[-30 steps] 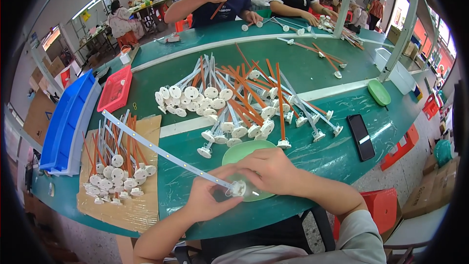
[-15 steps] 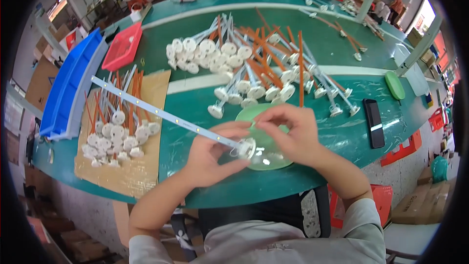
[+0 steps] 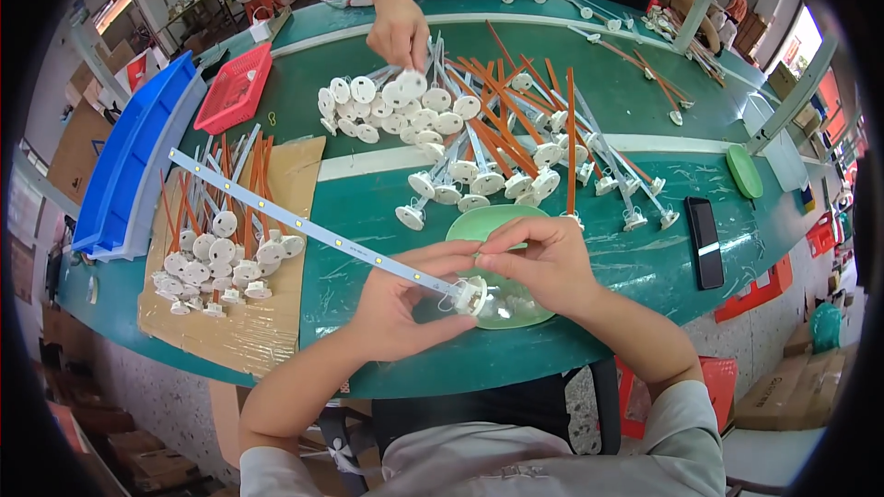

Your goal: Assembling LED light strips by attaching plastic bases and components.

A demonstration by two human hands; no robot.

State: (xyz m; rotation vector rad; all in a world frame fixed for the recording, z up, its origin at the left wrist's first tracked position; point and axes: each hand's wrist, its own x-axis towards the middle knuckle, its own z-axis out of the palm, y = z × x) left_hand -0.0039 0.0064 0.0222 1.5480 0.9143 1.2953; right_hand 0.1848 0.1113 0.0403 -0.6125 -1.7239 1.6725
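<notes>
My left hand [image 3: 398, 302] is closed around the white end of an LED strip [image 3: 308, 227]. The strip slants up to the left, its small yellow LEDs facing up. At its lower end a round white base [image 3: 473, 296] with thin wires sits between my left thumb and fingers. My right hand [image 3: 545, 265] pinches thumb and forefinger together at my left fingertips; whatever is in the pinch is too small to name. Beneath both hands lies a green dish [image 3: 474, 221], partly covered by them.
Strips with white bases [image 3: 364, 90] are piled mid-table, and more lie on cardboard [image 3: 267, 336] at left. Beyond stand a blue tray [image 3: 129, 166] and a pink basket [image 3: 232, 92]. A phone [image 3: 704, 241] lies right. A co-worker's hand [image 3: 398, 35] reaches into the far pile.
A co-worker's hand has come in from the far side and grips a white base at the pile. My right hand has dropped slightly and its pinch is closer to my left fingertips.
</notes>
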